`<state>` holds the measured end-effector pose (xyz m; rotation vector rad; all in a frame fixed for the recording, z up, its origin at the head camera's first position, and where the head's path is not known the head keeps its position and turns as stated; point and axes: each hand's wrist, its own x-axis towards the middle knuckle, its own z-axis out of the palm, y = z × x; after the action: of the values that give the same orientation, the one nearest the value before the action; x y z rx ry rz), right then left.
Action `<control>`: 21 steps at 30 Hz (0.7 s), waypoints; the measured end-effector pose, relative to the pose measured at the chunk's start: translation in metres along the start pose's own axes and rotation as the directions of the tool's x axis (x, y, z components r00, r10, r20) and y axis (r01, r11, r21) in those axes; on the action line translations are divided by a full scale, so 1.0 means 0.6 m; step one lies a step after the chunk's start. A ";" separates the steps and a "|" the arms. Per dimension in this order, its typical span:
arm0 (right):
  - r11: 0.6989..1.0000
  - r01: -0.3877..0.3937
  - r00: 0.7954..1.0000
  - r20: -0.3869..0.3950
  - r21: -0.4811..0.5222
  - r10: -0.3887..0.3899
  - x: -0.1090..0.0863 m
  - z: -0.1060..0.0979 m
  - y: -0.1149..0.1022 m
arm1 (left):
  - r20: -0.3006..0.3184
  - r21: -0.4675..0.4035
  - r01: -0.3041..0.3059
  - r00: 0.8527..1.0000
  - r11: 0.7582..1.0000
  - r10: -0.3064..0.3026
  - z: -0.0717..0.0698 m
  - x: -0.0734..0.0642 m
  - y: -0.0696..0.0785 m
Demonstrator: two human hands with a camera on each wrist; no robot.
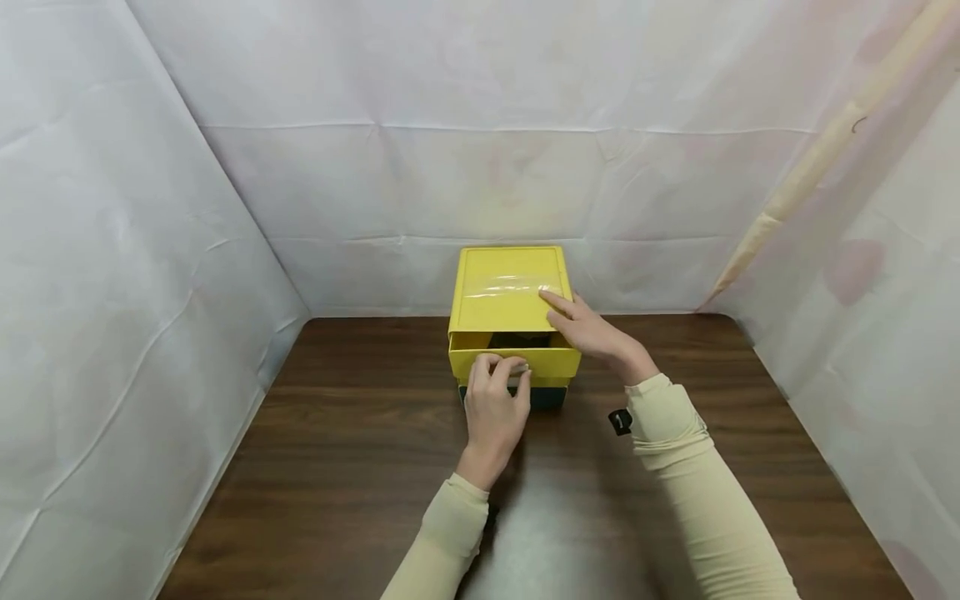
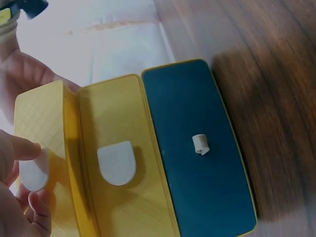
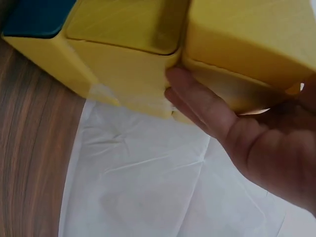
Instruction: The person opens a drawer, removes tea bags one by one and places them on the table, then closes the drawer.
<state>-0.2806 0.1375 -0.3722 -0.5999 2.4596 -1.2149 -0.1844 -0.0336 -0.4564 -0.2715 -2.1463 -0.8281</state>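
A small yellow drawer box (image 1: 498,310) stands at the back of the table, with its top drawer (image 1: 557,363) partly pulled out. Something dark (image 1: 517,340) shows inside the gap, its kind unclear. My left hand (image 1: 495,412) pinches the white tab handle (image 2: 33,173) on that drawer's front. The right hand (image 1: 596,333) rests against the box's top right edge, fingers extended; the right wrist view shows fingers (image 3: 202,101) along its side. Below, a yellow drawer (image 2: 113,113) with a white tab (image 2: 117,164) and a teal drawer (image 2: 185,98) are shut.
A small curled off-white piece (image 2: 200,144) sticks out from the teal front. Clear tape (image 1: 502,285) crosses the box top. The dark wooden table (image 1: 360,450) meets white cloth walls (image 1: 480,183) at the back and sides. A cloth-wrapped pole (image 1: 795,183) slants at the right.
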 end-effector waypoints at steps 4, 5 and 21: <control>0.998 0.055 0.998 -0.026 -0.044 -0.056 0.005 0.005 0.003 | -0.015 0.000 -0.018 1.000 1.000 0.018 -0.018 -0.014 0.005; 0.997 0.063 0.997 -0.036 -0.048 -0.065 0.006 0.006 0.004 | -0.021 -0.006 -0.025 0.999 1.000 0.025 -0.022 -0.018 0.008; 0.994 0.095 0.988 -0.119 -0.061 -0.101 -0.001 0.001 -0.003 | -0.054 -0.040 -0.094 0.994 0.995 0.092 -0.071 -0.056 0.046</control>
<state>-0.2797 0.1365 -0.3710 -0.6884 2.6003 -1.2588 -0.1242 -0.0372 -0.4487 -0.3651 -2.0534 -0.8188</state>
